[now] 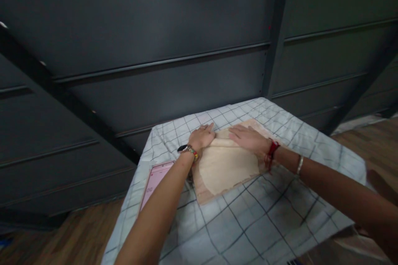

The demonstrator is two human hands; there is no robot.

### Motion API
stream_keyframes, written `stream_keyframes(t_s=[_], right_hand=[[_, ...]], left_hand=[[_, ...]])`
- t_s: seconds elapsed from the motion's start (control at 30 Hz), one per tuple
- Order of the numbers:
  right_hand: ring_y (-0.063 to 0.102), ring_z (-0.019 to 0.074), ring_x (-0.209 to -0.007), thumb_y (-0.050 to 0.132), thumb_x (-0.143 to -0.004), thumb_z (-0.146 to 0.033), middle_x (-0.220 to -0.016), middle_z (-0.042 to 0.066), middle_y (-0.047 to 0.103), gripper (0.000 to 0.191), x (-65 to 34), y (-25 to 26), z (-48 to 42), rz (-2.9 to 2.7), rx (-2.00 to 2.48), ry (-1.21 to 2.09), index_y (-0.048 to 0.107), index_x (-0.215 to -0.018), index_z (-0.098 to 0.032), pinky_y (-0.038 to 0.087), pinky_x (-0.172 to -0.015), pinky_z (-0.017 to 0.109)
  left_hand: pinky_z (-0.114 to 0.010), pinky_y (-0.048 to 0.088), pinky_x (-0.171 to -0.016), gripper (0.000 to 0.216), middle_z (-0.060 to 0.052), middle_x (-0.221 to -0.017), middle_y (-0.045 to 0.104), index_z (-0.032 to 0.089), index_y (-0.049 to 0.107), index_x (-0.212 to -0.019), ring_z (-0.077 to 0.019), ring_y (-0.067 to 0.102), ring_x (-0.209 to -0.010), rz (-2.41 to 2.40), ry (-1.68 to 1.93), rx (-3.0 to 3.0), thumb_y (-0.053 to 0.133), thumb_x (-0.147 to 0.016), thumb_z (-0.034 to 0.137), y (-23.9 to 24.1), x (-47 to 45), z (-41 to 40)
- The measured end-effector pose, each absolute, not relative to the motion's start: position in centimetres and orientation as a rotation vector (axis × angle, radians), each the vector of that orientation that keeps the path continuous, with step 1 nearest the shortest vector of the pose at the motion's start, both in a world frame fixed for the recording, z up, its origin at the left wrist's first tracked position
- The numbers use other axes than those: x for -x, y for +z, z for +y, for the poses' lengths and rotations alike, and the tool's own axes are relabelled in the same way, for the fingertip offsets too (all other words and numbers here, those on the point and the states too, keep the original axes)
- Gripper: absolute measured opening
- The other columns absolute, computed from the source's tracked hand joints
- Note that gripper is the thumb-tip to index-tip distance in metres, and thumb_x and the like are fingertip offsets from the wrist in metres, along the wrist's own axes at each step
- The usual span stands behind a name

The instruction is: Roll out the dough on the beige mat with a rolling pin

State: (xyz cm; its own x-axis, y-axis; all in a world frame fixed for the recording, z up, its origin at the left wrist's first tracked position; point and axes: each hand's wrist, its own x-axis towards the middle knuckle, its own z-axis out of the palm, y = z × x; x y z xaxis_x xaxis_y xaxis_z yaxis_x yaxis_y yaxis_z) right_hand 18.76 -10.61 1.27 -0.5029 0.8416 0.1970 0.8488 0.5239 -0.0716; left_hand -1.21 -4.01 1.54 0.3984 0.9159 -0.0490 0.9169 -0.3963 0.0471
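We see the table (224,236), under a white grid-patterned cloth (311,140), before dark panels (155,16), with wood-look floor (90,232) left and right. Mid-table, cream fabric (230,169) lies on a peach sheet (202,193); our left hand (202,136) and right hand (250,137) rest at its far part, each grip open and flattened. Our left forearm (168,198) hides part of a phone (157,176); its screen writing we cannot read.

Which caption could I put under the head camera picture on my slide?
Right hand on a cream sheet, left hand at its edge, with a phone on the checked cloth.
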Motion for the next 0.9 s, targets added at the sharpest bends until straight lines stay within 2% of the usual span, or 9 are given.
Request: stream_keyframes(t_s=[0.07,0.17,0.27,0.43,0.57,0.7,0.9], right_hand=[[0.056,0.0221,-0.105,0.051,-0.092,-0.035,-0.122,0.009,0.055,0.032,-19.1,2.0,-8.9,-2.533,1.486,-0.032,0.054,-0.119,-0.018,0.048,-0.088,0.044],[0.057,0.0206,-0.101,0.055,-0.09,-0.035,-0.12,0.009,0.055,0.036,-19.3,2.4,-8.4,-2.529,1.494,-0.027,0.053,-0.12,-0.016,0.05,-0.085,0.042],[0.054,0.0229,-0.108,0.051,-0.092,-0.036,-0.124,0.009,0.055,0.033,-19.1,1.7,-10.2,-2.543,1.475,-0.012,0.054,-0.12,-0.019,0.046,-0.09,0.045],[0.04,0.0236,-0.126,0.029,-0.098,-0.034,-0.135,0.009,0.05,0.039,-19.1,0.3,-11.5,-2.562,1.439,0.047,0.051,-0.127,-0.021,0.033,-0.102,0.046],[0.042,0.0247,-0.119,0.03,-0.097,-0.029,-0.129,0.013,0.054,0.037,-19.4,0.9,-7.9,-2.519,1.557,0.047,0.055,-0.122,-0.016,0.031,-0.1,0.051],[0.043,0.0267,-0.115,0.033,-0.096,-0.026,-0.121,0.012,0.058,0.032,-19.6,1.6,-4.7,-2.466,1.638,0.008,0.059,-0.113,-0.02,0.031,-0.096,0.057],[0.047,0.0246,-0.11,0.032,-0.096,-0.024,-0.114,0.014,0.061,0.032,-19.6,1.4,-5.2,-2.514,1.589,0.007,0.062,-0.105,-0.016,0.033,-0.095,0.051]], left_hand=[[-0.034,0.032,-0.105,0.054,-0.008,-0.146,0.037,0.016,0.034,-0.142,-0.0231,0.036,-0.133,1.696,0.009,-2.539,0.025,-0.09,0.03,1.5,0.7,-2.7],[-0.036,0.035,-0.103,0.052,-0.007,-0.145,0.04,0.019,0.037,-0.141,-0.0241,0.037,-0.132,1.733,0.06,-2.51,0.028,-0.09,0.031,1.5,0.5,-2.8],[-0.039,0.032,-0.105,0.051,-0.006,-0.141,0.045,0.021,0.039,-0.14,-0.0232,0.038,-0.131,1.779,0.075,-2.555,0.027,-0.091,0.032,1.5,1.1,-5.4],[-0.037,0.032,-0.105,0.051,-0.005,-0.14,0.047,0.021,0.04,-0.139,-0.0215,0.038,-0.132,1.757,0.048,-2.665,0.019,-0.093,0.031,1.1,1.9,-7.9],[-0.032,0.03,-0.107,0.053,-0.007,-0.144,0.041,0.015,0.036,-0.141,-0.0205,0.036,-0.133,1.753,0.036,-2.544,0.021,-0.092,0.032,1.1,1.2,-4.4],[-0.033,0.029,-0.107,0.056,-0.01,-0.147,0.035,0.011,0.032,-0.142,-0.0219,0.032,-0.136,1.784,0.082,-2.458,0.025,-0.091,0.03,1.1,0.6,-1.5],[-0.034,0.034,-0.104,0.052,-0.009,-0.143,0.042,0.015,0.04,-0.138,-0.0223,0.039,-0.131,1.786,0.046,-2.502,0.025,-0.091,0.033,1.2,0.8,-3.0]])
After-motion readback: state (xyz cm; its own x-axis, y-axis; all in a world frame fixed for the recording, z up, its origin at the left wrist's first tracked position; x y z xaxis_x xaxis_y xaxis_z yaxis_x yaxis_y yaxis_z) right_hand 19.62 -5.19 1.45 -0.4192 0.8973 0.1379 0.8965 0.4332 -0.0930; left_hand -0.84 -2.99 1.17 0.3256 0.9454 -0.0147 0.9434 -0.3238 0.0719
